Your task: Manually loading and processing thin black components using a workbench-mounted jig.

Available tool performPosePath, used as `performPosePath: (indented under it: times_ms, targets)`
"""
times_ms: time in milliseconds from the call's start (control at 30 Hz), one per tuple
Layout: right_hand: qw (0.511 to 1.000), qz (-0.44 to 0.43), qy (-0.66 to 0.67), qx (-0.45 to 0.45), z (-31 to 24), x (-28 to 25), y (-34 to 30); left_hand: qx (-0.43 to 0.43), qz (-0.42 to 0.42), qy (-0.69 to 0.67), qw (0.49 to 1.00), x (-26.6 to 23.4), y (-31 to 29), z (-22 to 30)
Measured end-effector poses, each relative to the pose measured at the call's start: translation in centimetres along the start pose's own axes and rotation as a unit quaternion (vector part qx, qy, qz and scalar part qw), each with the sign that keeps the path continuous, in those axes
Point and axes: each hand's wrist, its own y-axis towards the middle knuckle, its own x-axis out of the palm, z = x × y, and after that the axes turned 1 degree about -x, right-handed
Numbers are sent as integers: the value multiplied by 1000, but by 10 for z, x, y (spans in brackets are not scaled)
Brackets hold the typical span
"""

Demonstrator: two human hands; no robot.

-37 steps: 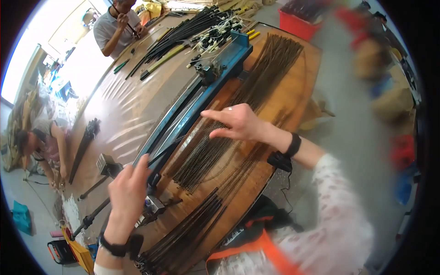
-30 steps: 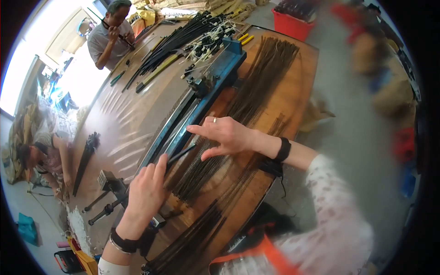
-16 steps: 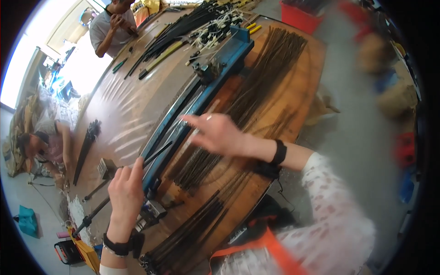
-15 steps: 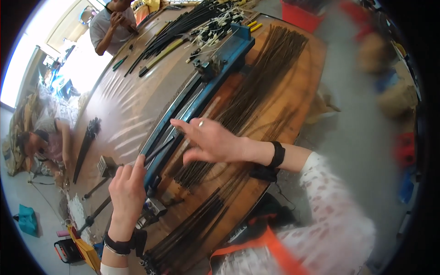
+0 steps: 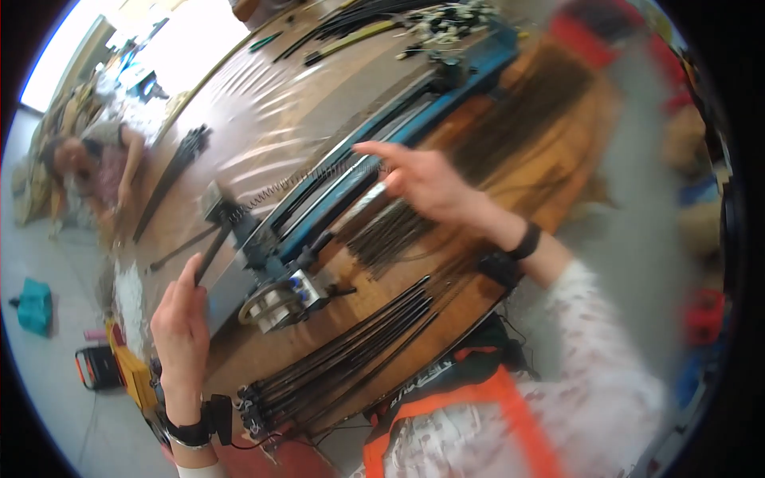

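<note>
My left hand point(image 5: 182, 334) is closed around a thin dark rod point(image 5: 210, 260) at the table's near left side. From the rod's upper end a stretched coil spring point(image 5: 279, 190) runs up and right across the blue metal bench rail point(image 5: 319, 227). My right hand point(image 5: 434, 185) hovers over the rail with its index finger stretched out and thumb apart. Its fingertip is close to the spring's far end; blur hides whether they touch. Between my hands, a clamp-like fixture with a round metal wheel point(image 5: 271, 309) sits at the rail's near end.
Bundled dark springs point(image 5: 510, 119) lie right of the rail. Black rods point(image 5: 351, 338) lie nearest me, more black cables point(image 5: 351, 24) at the far end. Another dark bundle point(image 5: 171, 175) lies left, near a seated person point(image 5: 103, 163). A red bin point(image 5: 594, 32) stands far right.
My left hand has moved left and down with the rod, away from the rail. My right hand has shifted up and right. The spring now shows stretched between them. The view has turned.
</note>
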Motion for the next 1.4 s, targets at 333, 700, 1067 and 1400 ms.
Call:
performPosePath:
  times_ms: [333,700,1067,1400]
  targets:
    - [984,59,-31,-166,-26,39,7,5,-46,73,996,-3,-32,5]
    - [951,87,-117,-273,-45,78,0,112,-39,105,987,14,-36,26]
    - [994,95,-20,-45,-40,70,48,-83,180,116,973,-66,-79,-61]
    - [954,-133,-14,-267,-68,160,117,-137,159,149,966,-95,-147,-43]
